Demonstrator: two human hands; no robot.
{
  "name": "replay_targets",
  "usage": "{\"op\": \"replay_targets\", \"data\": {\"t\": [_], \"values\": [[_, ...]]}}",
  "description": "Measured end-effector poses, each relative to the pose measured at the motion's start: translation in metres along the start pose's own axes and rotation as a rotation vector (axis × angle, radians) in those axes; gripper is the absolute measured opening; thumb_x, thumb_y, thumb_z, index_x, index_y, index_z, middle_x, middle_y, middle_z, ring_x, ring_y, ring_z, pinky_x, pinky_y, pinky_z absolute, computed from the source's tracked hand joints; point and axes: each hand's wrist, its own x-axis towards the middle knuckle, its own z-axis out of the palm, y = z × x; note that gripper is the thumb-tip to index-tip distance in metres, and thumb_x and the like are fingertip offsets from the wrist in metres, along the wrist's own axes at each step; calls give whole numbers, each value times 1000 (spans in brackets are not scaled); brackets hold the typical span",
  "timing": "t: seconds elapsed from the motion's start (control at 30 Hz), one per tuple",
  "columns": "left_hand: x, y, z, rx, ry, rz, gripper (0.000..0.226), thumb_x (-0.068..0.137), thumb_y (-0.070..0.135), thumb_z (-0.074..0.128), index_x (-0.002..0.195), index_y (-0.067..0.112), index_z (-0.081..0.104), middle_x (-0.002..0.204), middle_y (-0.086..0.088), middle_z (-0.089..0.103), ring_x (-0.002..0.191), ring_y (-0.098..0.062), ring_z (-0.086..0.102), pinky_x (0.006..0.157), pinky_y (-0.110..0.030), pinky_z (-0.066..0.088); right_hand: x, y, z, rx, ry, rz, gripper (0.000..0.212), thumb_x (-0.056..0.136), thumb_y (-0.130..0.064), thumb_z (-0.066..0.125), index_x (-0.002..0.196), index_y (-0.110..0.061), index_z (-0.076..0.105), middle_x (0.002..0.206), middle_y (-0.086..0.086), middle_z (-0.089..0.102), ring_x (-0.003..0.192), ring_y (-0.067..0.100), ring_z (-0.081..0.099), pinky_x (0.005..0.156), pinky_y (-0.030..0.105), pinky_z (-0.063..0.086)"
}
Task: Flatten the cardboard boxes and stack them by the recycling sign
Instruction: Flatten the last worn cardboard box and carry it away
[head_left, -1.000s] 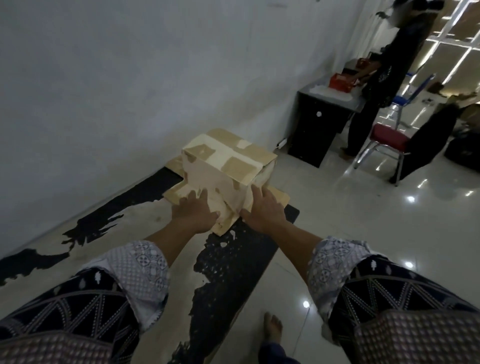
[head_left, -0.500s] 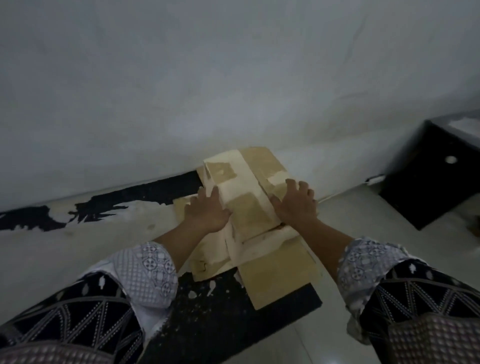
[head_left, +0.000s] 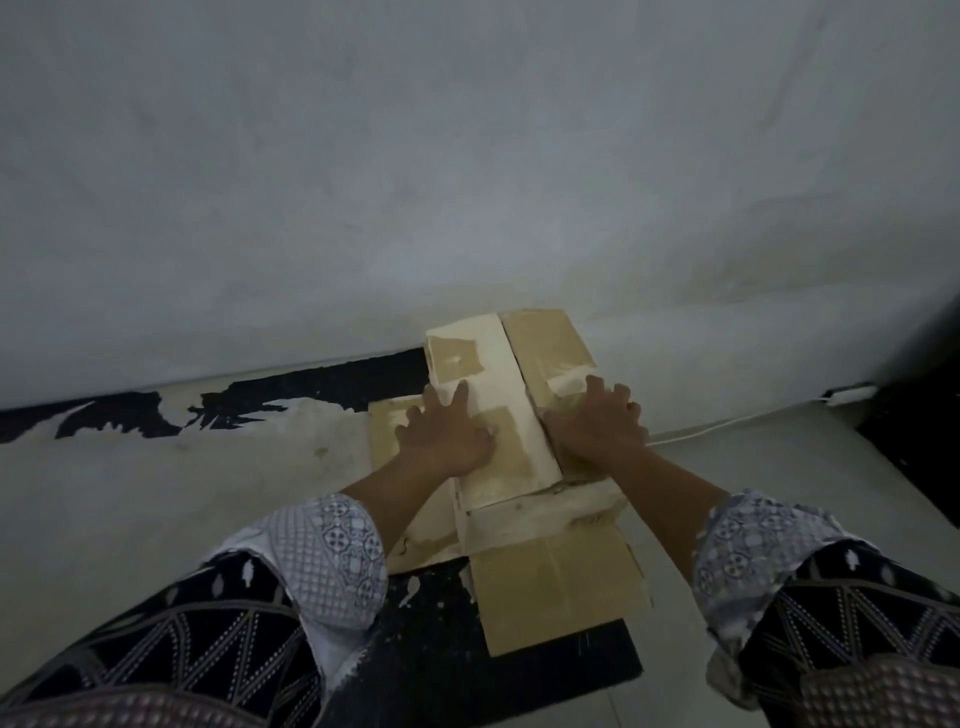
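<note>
1. Pale, scuffed wall (head_left: 467, 156) fills the upper view; at its foot a floor strip (head_left: 156, 493) shows black patches where a pale coating has peeled.
2. Against the wall's foot lies a cardboard box (head_left: 498, 415), pressed nearly flat, its pale strips of tape crossing the tan panels.
3. It rests on other flattened cardboard (head_left: 556, 587), which sits partly on a black mat (head_left: 519, 691) and sticks out toward the person.
4. Left hand (head_left: 447, 441) lies palm down on the box's left panel, fingers spread wide, gripping nothing.
5. Right hand (head_left: 597, 431) presses palm down on the right panel, fingers also spread and slightly curled at the tips.
6. Both forearms reach out from rolled, patterned sleeves (head_left: 332, 556).
7. A white cable (head_left: 691, 434) runs along the floor by the wall to the right of the box; a dark piece of furniture (head_left: 924, 405) stands at the right edge.
</note>
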Motion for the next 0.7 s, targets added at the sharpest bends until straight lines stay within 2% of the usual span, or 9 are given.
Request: {"op": "replay_targets", "data": {"t": [0.17,0.3,0.4,0.47,0.6,0.7], "values": [[16,19,6,-117,-29,-128,87,81,74,33,154,32,13,162,-13,1,143,-42,20,111,-53,30,14,-5,0,-6,-87,0,99,63,-86,52,139,-26,30,141,10,30,130,37,34,102,53,32],[19,29,11,-119,-15,-236,97,76,77,44,154,27,15,161,-15,0,142,-41,24,109,-48,35,15,-8,3,8,-165,-58,110,64,-85,53,148,-21,22,151,13,19,137,40,25,105,54,30],[17,37,10,-86,-36,-302,118,64,84,52,155,25,5,161,-15,-10,145,-42,15,111,-50,31,15,-8,7,-36,-160,-101,112,66,-81,59,149,-18,17,151,15,15,135,40,25,104,54,32],[14,43,11,-72,-95,-333,127,61,82,57,155,23,-6,160,-14,-21,146,-44,6,113,-52,29,14,-9,12,-73,-162,-120,117,66,-79,60,152,-16,11,153,18,9,136,42,22,104,57,33],[19,54,14,-29,-165,-391,127,68,62,65,152,18,-20,153,-17,-36,144,-49,-4,112,-58,28,13,-11,16,-162,-165,-116,126,67,-82,57,154,-13,-1,157,26,-5,140,47,15,103,66,29],[19,58,16,-25,-174,-415,130,67,60,66,151,16,-23,151,-16,-39,143,-51,-4,112,-57,28,12,-13,15,-139,-151,-109,123,66,-78,60,154,-12,2,156,26,-2,137,48,18,102,64,31]]}}
